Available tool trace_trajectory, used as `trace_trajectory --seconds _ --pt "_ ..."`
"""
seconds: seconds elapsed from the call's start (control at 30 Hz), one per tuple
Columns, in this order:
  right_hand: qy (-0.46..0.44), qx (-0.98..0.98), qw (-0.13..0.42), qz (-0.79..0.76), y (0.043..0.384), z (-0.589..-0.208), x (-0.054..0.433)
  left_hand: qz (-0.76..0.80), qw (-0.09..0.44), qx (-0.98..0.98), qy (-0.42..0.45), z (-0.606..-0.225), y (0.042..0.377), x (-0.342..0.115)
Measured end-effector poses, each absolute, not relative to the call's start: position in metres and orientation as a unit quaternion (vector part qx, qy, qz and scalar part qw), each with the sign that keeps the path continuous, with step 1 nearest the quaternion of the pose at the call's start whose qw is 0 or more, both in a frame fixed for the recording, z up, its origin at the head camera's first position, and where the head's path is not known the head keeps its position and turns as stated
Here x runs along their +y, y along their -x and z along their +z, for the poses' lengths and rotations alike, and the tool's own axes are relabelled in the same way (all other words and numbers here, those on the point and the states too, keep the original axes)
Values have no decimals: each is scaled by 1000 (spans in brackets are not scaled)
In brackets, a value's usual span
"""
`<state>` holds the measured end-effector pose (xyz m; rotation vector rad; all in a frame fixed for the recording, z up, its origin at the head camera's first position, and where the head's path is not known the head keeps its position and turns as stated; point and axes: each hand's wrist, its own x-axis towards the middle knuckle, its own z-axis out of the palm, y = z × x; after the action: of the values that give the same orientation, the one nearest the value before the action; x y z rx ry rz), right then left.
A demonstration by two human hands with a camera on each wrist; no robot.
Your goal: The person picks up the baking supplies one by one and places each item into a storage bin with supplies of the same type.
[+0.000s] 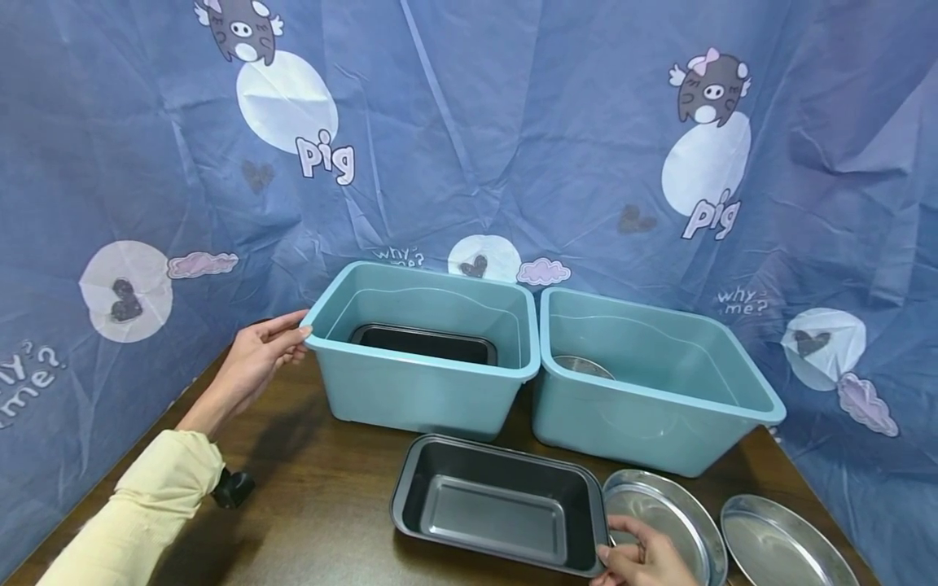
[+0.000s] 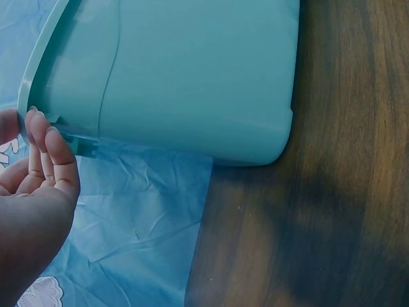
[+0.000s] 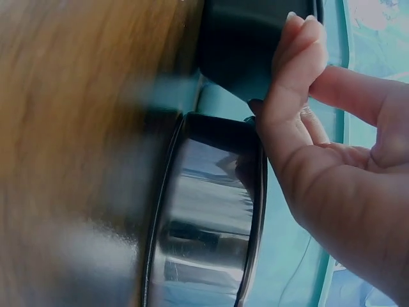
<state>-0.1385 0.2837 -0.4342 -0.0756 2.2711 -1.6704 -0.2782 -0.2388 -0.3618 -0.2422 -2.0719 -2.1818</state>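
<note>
My left hand [image 1: 252,362] pinches the left rim corner of a teal plastic bin [image 1: 418,399]. In the left wrist view, the fingers of this left hand [image 2: 45,185] curl under the rim of the bin [image 2: 198,77]. A black rectangular loaf pan [image 1: 494,509] lies in front of the bin, its inside facing up. My right hand [image 1: 641,557] holds that pan's right rim between thumb and fingers. The right wrist view has the right hand [image 3: 339,153] at the edge of the dark pan [image 3: 246,48]. Inside the left bin rests another black pan [image 1: 425,343].
A second teal bin [image 1: 630,427] stands to the right, with a round metal item [image 1: 584,367] partly visible inside. Two shallow round metal pans, a nearer one [image 1: 663,521] and a far-right one [image 1: 784,545], lie on the brown wooden table [image 1: 308,505]. Blue printed cloth [image 1: 454,122] hangs behind.
</note>
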Motion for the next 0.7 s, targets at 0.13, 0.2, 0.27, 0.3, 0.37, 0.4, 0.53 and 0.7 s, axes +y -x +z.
trace_trajectory --seconds 0.13,0.2,0.27,0.3,0.37,0.4,0.53,0.7 --pt "33 787 156 -597 138 -435 284 -720 60 -687 82 -362 279 -239" --pt "35 776 151 -611 138 -435 284 -722 58 -684 81 -362 279 -239" --pt "33 767 147 -624 139 -434 284 -719 59 -688 82 -362 279 -239" --pt "31 762 146 -631 139 -434 284 -716 60 -690 82 -361 279 -239" --pt "21 753 144 -641 139 -433 284 -717 60 -689 83 -361 279 -239" --pt "16 750 143 -645 139 -433 283 -717 61 -689 84 -361 279 -239" --pt "4 745 137 -653 138 -429 282 -720 62 -686 84 -361 279 -239" --pt "-21 752 113 -648 135 -426 279 -723 59 -683 85 -360 277 -239"
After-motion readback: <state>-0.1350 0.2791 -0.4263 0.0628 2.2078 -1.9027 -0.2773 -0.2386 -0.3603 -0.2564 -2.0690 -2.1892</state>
